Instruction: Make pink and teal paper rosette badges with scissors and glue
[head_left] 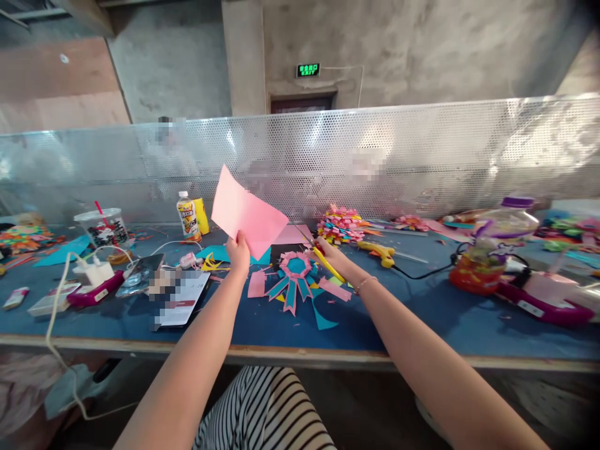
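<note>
My left hand (pixel 239 251) grips a pink sheet of paper (pixel 248 212) by its lower edge, thumb on the near face, and holds it up above the table. In my right hand (pixel 334 256) is a pair of scissors with yellow handles (pixel 329 265); the blades point up and left, toward the sheet but apart from it. Below and between the hands lies a pink and blue paper rosette (pixel 293 275) with ribbon-like tails. Around it are pink paper pieces (pixel 256 284) and a blue scrap (pixel 323 317).
A heap of colourful paper strips (pixel 341 224) and a yellow glue gun (pixel 379 253) lie beyond my right hand. Drinks stand about: a bottle (pixel 187 215), a lidded cup (pixel 102 231) and a purple-capped jug (pixel 487 250). A tablet (pixel 182 303) lies left; a perforated metal screen (pixel 300 150) runs behind.
</note>
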`<action>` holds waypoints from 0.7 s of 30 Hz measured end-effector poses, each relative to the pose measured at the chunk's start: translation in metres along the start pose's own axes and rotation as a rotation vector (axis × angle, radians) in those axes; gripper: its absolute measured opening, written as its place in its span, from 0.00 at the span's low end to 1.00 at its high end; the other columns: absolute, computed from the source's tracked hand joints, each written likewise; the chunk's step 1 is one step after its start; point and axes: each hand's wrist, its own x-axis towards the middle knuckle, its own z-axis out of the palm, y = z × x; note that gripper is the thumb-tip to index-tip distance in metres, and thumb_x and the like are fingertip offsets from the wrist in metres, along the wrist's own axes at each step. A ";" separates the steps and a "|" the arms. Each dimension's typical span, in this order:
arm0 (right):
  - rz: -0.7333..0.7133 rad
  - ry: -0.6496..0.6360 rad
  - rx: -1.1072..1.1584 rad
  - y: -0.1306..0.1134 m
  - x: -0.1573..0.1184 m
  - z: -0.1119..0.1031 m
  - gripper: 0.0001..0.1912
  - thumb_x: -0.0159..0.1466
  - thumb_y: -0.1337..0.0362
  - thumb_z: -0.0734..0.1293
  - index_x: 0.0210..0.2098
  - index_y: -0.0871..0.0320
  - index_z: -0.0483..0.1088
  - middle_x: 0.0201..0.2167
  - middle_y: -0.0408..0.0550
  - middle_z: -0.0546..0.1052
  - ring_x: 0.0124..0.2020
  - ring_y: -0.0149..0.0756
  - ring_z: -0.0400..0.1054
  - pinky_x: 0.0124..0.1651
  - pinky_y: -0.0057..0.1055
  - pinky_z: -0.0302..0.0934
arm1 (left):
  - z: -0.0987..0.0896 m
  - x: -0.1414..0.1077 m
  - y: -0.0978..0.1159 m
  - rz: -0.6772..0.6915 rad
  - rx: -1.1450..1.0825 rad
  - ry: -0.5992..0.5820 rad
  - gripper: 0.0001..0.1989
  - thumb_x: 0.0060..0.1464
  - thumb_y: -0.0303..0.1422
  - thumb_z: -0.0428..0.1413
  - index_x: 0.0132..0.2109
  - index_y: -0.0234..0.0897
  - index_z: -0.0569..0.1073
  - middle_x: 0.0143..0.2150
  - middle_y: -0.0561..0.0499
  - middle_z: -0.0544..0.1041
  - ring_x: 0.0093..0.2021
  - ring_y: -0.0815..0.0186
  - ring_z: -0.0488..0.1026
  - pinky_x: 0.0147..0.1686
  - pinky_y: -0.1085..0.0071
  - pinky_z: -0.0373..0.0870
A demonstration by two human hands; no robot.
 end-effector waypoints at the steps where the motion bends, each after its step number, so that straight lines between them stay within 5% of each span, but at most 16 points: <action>1: -0.013 -0.019 -0.012 -0.002 -0.001 0.001 0.18 0.54 0.48 0.63 0.33 0.55 0.60 0.24 0.41 0.68 0.27 0.33 0.63 0.30 0.28 0.55 | -0.001 0.000 0.001 0.000 0.011 0.012 0.12 0.52 0.38 0.51 0.37 0.34 0.73 0.40 0.41 0.76 0.46 0.57 0.71 0.50 0.65 0.62; 15: -0.037 -0.027 -0.081 -0.010 -0.003 0.000 0.17 0.56 0.48 0.61 0.33 0.55 0.59 0.25 0.42 0.70 0.27 0.33 0.63 0.29 0.28 0.56 | -0.005 0.002 0.003 0.001 0.093 0.101 0.14 0.54 0.38 0.48 0.40 0.33 0.72 0.43 0.38 0.74 0.49 0.56 0.70 0.50 0.65 0.61; 21: 0.015 -0.050 -0.084 -0.014 -0.004 0.001 0.18 0.55 0.47 0.62 0.32 0.55 0.60 0.24 0.43 0.69 0.27 0.34 0.64 0.28 0.28 0.55 | -0.003 0.000 0.001 0.044 -0.022 0.053 0.10 0.51 0.37 0.51 0.34 0.35 0.72 0.34 0.42 0.76 0.44 0.57 0.72 0.47 0.66 0.62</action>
